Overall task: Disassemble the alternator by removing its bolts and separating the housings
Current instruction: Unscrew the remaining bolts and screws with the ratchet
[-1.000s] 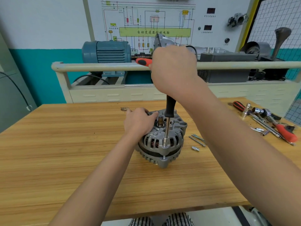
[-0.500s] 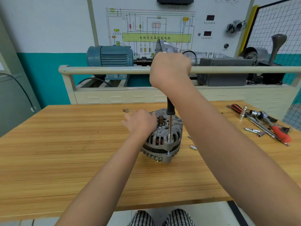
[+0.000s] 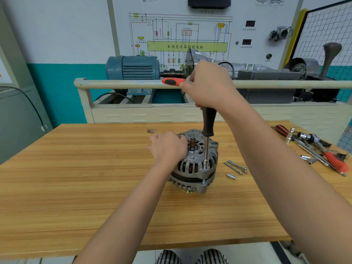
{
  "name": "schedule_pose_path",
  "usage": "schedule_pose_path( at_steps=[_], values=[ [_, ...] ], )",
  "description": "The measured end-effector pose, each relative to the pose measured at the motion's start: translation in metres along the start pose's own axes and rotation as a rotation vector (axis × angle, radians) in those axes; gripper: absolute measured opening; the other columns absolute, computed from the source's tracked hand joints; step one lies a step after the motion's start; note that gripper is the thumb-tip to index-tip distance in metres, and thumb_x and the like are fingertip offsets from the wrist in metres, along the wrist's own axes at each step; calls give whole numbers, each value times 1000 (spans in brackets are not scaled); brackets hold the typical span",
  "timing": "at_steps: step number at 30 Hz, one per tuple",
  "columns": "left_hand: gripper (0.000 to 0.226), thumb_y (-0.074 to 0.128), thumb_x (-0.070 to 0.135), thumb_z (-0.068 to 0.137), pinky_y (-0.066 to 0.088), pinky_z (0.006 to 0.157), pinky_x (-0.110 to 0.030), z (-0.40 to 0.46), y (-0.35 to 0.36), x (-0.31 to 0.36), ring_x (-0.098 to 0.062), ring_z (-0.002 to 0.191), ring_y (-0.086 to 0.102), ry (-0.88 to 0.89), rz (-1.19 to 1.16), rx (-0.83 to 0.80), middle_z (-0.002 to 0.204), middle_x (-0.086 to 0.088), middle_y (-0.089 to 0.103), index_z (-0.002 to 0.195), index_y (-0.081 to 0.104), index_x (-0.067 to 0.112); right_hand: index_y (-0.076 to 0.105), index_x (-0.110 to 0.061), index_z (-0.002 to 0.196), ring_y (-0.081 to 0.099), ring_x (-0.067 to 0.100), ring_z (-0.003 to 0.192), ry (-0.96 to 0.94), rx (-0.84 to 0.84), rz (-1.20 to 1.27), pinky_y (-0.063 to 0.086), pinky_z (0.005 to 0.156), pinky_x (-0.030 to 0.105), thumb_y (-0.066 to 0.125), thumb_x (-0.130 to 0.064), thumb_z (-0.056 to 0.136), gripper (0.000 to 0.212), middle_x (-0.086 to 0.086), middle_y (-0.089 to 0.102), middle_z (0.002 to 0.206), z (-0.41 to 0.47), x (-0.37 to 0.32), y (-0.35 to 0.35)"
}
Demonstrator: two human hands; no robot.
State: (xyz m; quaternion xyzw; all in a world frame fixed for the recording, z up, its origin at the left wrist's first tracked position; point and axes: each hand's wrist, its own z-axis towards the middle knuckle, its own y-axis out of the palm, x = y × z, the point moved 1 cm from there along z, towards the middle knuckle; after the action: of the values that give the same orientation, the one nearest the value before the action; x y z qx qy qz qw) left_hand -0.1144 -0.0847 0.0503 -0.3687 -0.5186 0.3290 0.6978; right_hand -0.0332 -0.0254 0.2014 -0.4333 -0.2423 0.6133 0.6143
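The right hand grips the T-handle socket driver, whose red grip end has swung back out to the left. The left hand keeps pressing, fingers loosely curved, on the alternator mid-workbench, loose bolts just right.

"自动变速器控制电脑" on green diagram bar

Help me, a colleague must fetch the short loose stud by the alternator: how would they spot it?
On the wooden table, find the grey alternator. Just right of it lie long thin bolts. The short stud lies alone below them, stubby, much shorter than they are.
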Motion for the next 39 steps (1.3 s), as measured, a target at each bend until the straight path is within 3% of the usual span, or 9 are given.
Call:
schedule_pose_path(
  at_steps=[3,6,10,13,15,23,28,33,39],
  values=[
    [45,37,47,96,36,90,-45,2,0,1,-32,118,38,7,-17,-10,115,-15,60,104,60,9,60,-5,95,67,22,64,18,-13,165,60,69,36,49,-17,95,16,4,59,67,-4,7,-2],
    [39,38,46,95,36,88,-45,3,1,1,-32,116,39,10,-46,-10,111,-14,61,86,55,12,61,6,100,64,22,53,105,-84,607,61,64,41,48,1,91,16,13,62,65,-7,9,-5],
    [39,40,46,94,37,86,-44,2,1,-1,-32,115,40,8,-75,-1,108,-14,61,68,41,17,60,7,98,72,26,66,188,-200,1074,61,67,37,57,4,89,10,16,72,69,-13,14,-7],
    [40,39,46,94,36,84,-43,3,2,-1,-32,115,40,12,-68,11,108,-14,61,71,45,14,62,0,97,72,25,68,280,-64,1227,61,71,37,59,-4,89,9,11,73,68,-19,15,3],
    [39,39,47,94,37,85,-44,4,3,-1,-33,116,40,16,-58,17,110,-15,61,80,51,12,61,-6,86,67,24,57,289,46,1331,59,55,32,58,-4,89,6,6,69,58,-21,13,9],
    [46,39,46,93,42,90,-46,6,4,-2,-33,116,39,9,-56,16,107,-15,62,94,63,6,64,-10,93,41,6,34,99,290,1231,33,39,16,66,-15,89,7,-2,54,44,-35,13,37],
    [47,39,45,93,43,91,-46,5,4,-2,-34,117,39,21,-55,17,109,-16,62,97,63,5,67,-21,76,37,9,37,123,350,1224,27,37,17,71,-17,86,11,-9,48,40,-30,11,38],
    [47,41,48,93,43,90,-45,6,4,-3,-34,118,38,39,-75,23,107,-15,63,92,62,5,69,-10,81,34,10,35,113,347,1335,26,37,16,67,-9,89,8,3,47,50,-29,19,38],
    [46,44,54,93,42,86,-42,10,5,-6,-32,117,40,70,-106,21,103,-13,63,83,55,11,68,-3,93,29,6,28,54,216,1391,24,36,13,62,1,89,7,-9,42,36,-26,23,41]
  ],
)
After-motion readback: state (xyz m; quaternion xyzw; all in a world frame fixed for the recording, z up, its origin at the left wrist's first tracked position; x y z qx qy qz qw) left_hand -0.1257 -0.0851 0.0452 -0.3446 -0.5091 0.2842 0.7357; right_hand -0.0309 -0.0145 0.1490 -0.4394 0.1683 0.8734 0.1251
